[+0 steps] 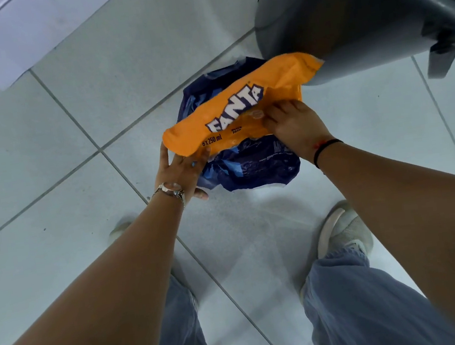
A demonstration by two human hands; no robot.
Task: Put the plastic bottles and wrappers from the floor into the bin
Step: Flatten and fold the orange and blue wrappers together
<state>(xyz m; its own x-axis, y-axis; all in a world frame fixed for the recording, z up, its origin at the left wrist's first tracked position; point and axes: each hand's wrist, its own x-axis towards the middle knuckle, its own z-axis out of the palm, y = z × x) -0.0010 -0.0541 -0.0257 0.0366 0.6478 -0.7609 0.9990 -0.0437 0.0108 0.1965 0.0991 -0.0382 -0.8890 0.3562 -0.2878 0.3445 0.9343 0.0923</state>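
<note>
1. Two hands are on the orange wrapper (230, 114), low over the pale tiled floor (48, 165), right in the middle of the shot.
2. Left hand (182, 172) sits at the near-left end of the wrapper, fingers tucked under the orange edge and thumb spread out below, closed on the plastic. A silver bracelet (170, 191) rings that wrist.
3. Right hand (292, 127) comes in from the right, fingers curled down and pinching the wrapper near its middle-right. A thin black band (326, 148) shows on the wrist.
4. White lettering on the orange reads "FANTA", with "6 x 250 ml" printed beneath it.
5. Under the orange sheet lies a crumpled dark blue wrapper (251, 166), showing both beyond and nearer than the orange one, resting on the floor.
6. Far right, the grey bin (330, 16) stands tilted in this wide view; the far-right tip of the orange wrapper is touching or just overlapping its lower wall. A pedal or foot piece (441, 57) sticks out at the bin's right side.
7. Nearer the camera, blue trouser legs (351, 300) and pale shoes (342, 230) stand on the tiles, the right shoe clear, the left one blurred.
8. Whether the wrapper holds any bottles, I cannot tell.
</note>
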